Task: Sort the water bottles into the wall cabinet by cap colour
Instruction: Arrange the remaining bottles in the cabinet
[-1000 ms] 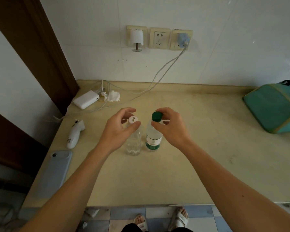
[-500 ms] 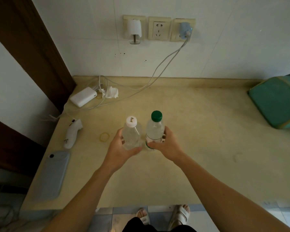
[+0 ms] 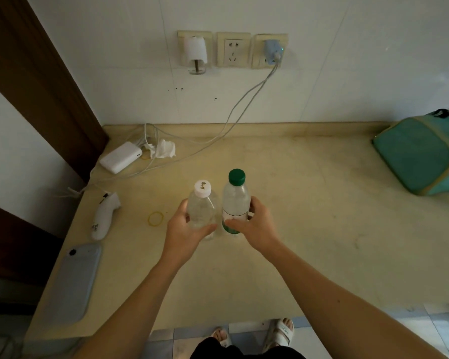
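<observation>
**Clutter on the counter**

A beige counter (image 3: 309, 255) meets a white tiled wall with three sockets (image 3: 233, 49). At back left lie a white power bank (image 3: 121, 157), crumpled tissue (image 3: 164, 149) and cables (image 3: 218, 136). Along the left edge: a white handheld device (image 3: 103, 218), a phone (image 3: 70, 281). A yellow rubber band (image 3: 155, 218) lies nearby. A teal bag (image 3: 423, 154) sits far right.

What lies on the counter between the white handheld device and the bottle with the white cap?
In the head view, a yellow rubber band lies flat between the white handheld device and the white-capped bottle; the counter is otherwise bare there.
</observation>
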